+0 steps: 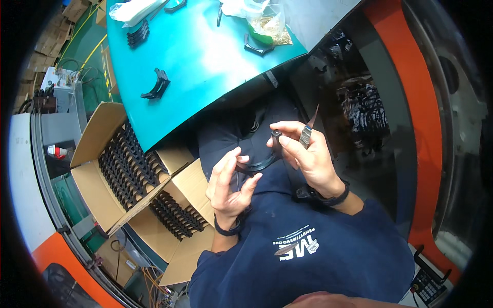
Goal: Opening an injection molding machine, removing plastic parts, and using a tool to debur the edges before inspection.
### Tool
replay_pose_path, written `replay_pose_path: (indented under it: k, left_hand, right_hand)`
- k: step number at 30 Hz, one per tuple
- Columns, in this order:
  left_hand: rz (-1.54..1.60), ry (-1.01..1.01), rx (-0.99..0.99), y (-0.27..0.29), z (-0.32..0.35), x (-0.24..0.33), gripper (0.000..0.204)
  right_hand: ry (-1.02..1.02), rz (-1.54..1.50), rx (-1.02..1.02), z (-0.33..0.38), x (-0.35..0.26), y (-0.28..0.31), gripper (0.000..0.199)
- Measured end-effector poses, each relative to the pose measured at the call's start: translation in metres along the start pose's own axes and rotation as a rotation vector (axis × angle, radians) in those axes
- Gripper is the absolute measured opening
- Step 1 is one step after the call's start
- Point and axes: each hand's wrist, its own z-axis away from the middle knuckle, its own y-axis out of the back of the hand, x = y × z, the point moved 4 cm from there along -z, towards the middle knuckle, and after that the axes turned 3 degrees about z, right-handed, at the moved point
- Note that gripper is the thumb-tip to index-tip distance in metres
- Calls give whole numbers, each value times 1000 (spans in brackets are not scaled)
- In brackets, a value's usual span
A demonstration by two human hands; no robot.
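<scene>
Over my lap, a black curved plastic piece (262,165) is held between my two hands. My left hand (225,191) is closed on its left end, with fingers above and thumb below. The thumb and index finger of my right hand (313,160) pinch its raised right end. A small knife (306,135) with a patterned handle also sits in my right hand, its narrow blade pointing up and away from the piece.
Ahead is a green-topped table (179,120) carrying a pair of black curved pieces (158,84), a stack of similar ones (137,36) and a clear bag of small gold-coloured parts (272,31). Open cardboard boxes (95,192) at left hold rows of black pieces. An orange machine frame (429,128) stands right.
</scene>
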Motion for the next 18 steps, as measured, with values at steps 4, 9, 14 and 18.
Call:
replay_pose_path:
  k: [4,9,14,18]
  left_hand:
    - [-40,-32,-18,-1,-3,4,60]
    - [-29,-12,-9,-1,-2,4,61]
    - [-25,-34,-11,-2,-1,5,62]
    - [33,11,17,-1,3,3,62]
  right_hand:
    - [-1,8,5,-1,0,1,25]
    - [7,8,4,1,-1,1,25]
    - [17,23,-2,1,1,4,24]
    - [51,82,-13,3,-6,2,26]
